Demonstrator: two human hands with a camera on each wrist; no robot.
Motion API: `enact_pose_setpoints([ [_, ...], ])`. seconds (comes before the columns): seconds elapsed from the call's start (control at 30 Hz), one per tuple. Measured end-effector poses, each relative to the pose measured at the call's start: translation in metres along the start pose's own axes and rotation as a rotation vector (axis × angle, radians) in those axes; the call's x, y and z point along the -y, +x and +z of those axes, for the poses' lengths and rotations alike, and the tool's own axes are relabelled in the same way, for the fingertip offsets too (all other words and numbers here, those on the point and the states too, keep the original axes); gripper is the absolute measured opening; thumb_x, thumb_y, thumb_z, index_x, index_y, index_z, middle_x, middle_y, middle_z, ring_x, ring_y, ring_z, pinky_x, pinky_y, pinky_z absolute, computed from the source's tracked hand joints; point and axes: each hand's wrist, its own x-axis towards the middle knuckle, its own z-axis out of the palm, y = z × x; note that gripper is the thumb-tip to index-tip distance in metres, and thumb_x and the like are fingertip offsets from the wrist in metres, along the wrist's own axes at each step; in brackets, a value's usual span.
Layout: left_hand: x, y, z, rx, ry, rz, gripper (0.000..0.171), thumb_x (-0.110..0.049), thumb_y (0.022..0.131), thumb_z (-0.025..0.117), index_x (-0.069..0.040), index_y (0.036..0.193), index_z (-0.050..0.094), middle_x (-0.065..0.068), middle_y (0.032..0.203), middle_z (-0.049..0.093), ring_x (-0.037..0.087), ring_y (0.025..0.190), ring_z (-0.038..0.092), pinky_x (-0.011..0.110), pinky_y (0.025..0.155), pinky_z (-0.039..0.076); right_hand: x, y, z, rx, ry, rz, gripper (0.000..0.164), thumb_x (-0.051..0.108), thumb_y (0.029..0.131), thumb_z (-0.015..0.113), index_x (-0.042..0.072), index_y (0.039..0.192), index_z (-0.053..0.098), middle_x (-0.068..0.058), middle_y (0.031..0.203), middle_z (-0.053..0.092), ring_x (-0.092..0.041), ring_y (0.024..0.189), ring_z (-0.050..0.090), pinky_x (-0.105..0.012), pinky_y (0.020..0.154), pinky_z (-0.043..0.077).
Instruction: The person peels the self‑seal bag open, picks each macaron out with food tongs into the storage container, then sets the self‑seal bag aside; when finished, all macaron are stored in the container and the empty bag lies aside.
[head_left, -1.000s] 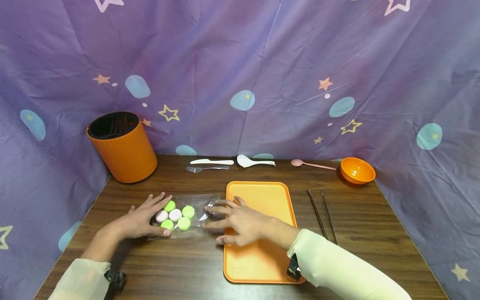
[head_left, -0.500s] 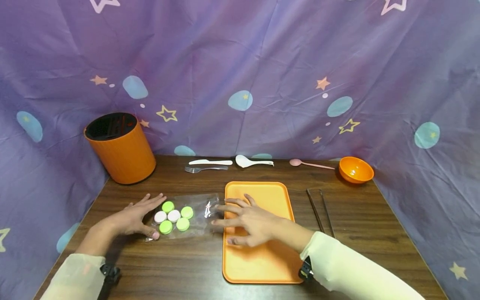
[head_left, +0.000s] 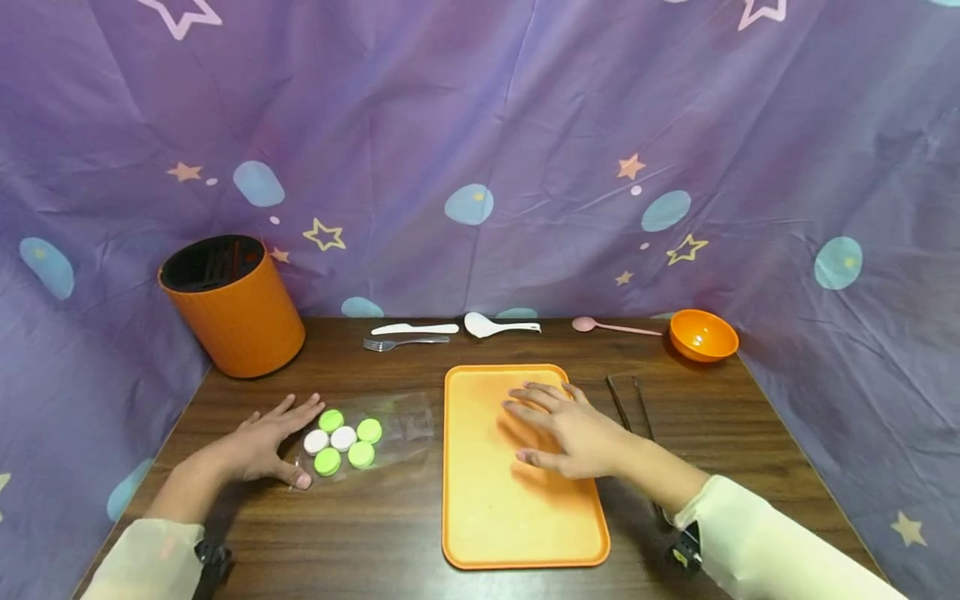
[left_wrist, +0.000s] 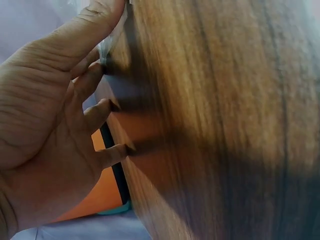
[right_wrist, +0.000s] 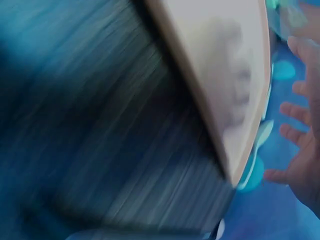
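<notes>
A clear plastic bag (head_left: pixel 408 421) lies flat on the table, with several round green pieces (head_left: pixel 369 431) and white pieces (head_left: pixel 343 438) showing in its left part. They look like macarons or caps; I cannot tell which. Around the bag's left end my left hand (head_left: pixel 258 446) rests with spread fingers, the thumb at its near corner. In the left wrist view the fingertips (left_wrist: pixel 118 151) touch the wood, and a bit of plastic shows by the thumb. My right hand (head_left: pixel 577 433) hovers over the orange tray (head_left: pixel 495 525), fingers spread, holding nothing; its shadow falls on the tray.
Along the back lie a white knife (head_left: pixel 416 329), a fork (head_left: pixel 405 342), a white spoon (head_left: pixel 498 326) and a pink spoon (head_left: pixel 615 327). An orange knife block (head_left: pixel 243 321) stands back left, an orange bowl (head_left: pixel 703 337) back right. Dark tongs (head_left: pixel 618 403) lie right of the tray.
My right hand has moved right, from the bag's right end to above the tray's right side. My left hand has drawn slightly left, off the round pieces. The bag stays put.
</notes>
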Motion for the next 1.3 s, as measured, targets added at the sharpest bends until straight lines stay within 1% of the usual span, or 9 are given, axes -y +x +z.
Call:
enact_pose_setpoints([
  [0.17, -0.002, -0.002, 0.002, -0.005, 0.012, 0.013, 0.127, -0.051, 0.075, 0.096, -0.006, 0.174, 0.03, 0.027, 0.182, 0.019, 0.064, 0.165, 0.011, 0.094, 0.119, 0.009, -0.017, -0.031, -0.007, -0.075, -0.041, 0.172, 0.072, 0.05, 0.102, 0.076, 0.014, 0.162, 0.057, -0.014, 0.154, 0.061, -0.046, 0.143, 0.058, -0.081, 0.109, 0.048],
  [0.27, -0.001, -0.003, 0.002, 0.005, -0.01, 0.011, 0.126, -0.049, 0.077, 0.095, -0.006, 0.175, 0.029, 0.027, 0.183, 0.017, 0.064, 0.165, 0.007, 0.094, 0.119, 0.005, -0.026, -0.05, -0.011, -0.11, -0.092, 0.277, 0.071, 0.047, 0.101, 0.079, 0.009, 0.158, 0.061, -0.02, 0.145, 0.065, -0.052, 0.131, 0.063, -0.079, 0.097, 0.055],
  [0.37, -0.001, -0.003, 0.002, 0.016, -0.03, 0.006, 0.126, -0.047, 0.078, 0.095, -0.006, 0.175, 0.027, 0.027, 0.183, 0.014, 0.064, 0.165, 0.004, 0.094, 0.119, 0.002, -0.033, -0.067, -0.014, -0.126, -0.143, 0.373, 0.071, 0.047, 0.1, 0.08, 0.001, 0.152, 0.065, -0.025, 0.138, 0.066, -0.051, 0.121, 0.065, -0.072, 0.086, 0.06],
  [0.47, -0.001, -0.003, 0.0, 0.025, -0.05, -0.002, 0.126, -0.046, 0.078, 0.095, -0.006, 0.176, 0.026, 0.026, 0.184, 0.012, 0.063, 0.166, 0.001, 0.093, 0.12, -0.001, -0.038, -0.081, -0.016, -0.121, -0.15, 0.475, 0.073, 0.047, 0.1, 0.081, -0.005, 0.148, 0.066, -0.029, 0.134, 0.065, -0.049, 0.113, 0.064, -0.067, 0.085, 0.06],
  [0.67, -0.001, -0.002, -0.001, 0.042, -0.064, -0.001, 0.127, -0.043, 0.079, 0.095, -0.005, 0.176, 0.023, 0.028, 0.183, 0.009, 0.064, 0.165, -0.002, 0.093, 0.119, -0.005, -0.044, -0.105, -0.015, -0.096, -0.119, 0.635, 0.078, 0.047, 0.098, 0.082, -0.021, 0.132, 0.065, -0.039, 0.122, 0.062, -0.054, 0.099, 0.066, -0.069, 0.086, 0.06],
  [0.77, -0.001, -0.002, 0.0, 0.052, -0.093, 0.002, 0.127, -0.041, 0.08, 0.095, -0.005, 0.176, 0.022, 0.028, 0.183, 0.006, 0.065, 0.165, -0.005, 0.093, 0.118, -0.008, -0.045, -0.114, -0.012, -0.078, -0.099, 0.682, 0.074, 0.045, 0.097, 0.083, -0.022, 0.123, 0.066, -0.044, 0.119, 0.064, -0.057, 0.096, 0.07, -0.07, 0.083, 0.061],
  [1.0, 0.0, -0.001, 0.0, 0.078, -0.148, 0.011, 0.125, -0.039, 0.082, 0.094, -0.004, 0.176, 0.019, 0.029, 0.183, 0.001, 0.065, 0.164, -0.011, 0.093, 0.116, -0.013, -0.044, -0.122, -0.004, -0.046, -0.045, 0.728, 0.072, 0.043, 0.1, 0.079, -0.024, 0.123, 0.068, -0.052, 0.13, 0.064, -0.068, 0.118, 0.068, -0.077, 0.094, 0.058],
  [1.23, 0.0, 0.001, -0.002, 0.109, -0.164, -0.004, 0.126, -0.036, 0.083, 0.093, -0.003, 0.177, 0.015, 0.029, 0.183, -0.003, 0.064, 0.164, -0.016, 0.092, 0.115, -0.016, -0.042, -0.122, 0.001, -0.098, -0.037, 0.72, 0.058, 0.03, 0.097, 0.082, -0.022, 0.119, 0.07, -0.044, 0.118, 0.071, -0.062, 0.1, 0.074, -0.073, 0.082, 0.062],
  [1.3, -0.001, 0.001, -0.004, 0.11, -0.167, -0.006, 0.126, -0.036, 0.083, 0.093, -0.003, 0.177, 0.015, 0.029, 0.183, -0.004, 0.064, 0.164, -0.017, 0.092, 0.115, -0.017, -0.042, -0.122, 0.001, -0.109, -0.031, 0.735, 0.056, 0.029, 0.096, 0.08, -0.021, 0.119, 0.07, -0.044, 0.118, 0.071, -0.062, 0.1, 0.074, -0.073, 0.083, 0.061],
])
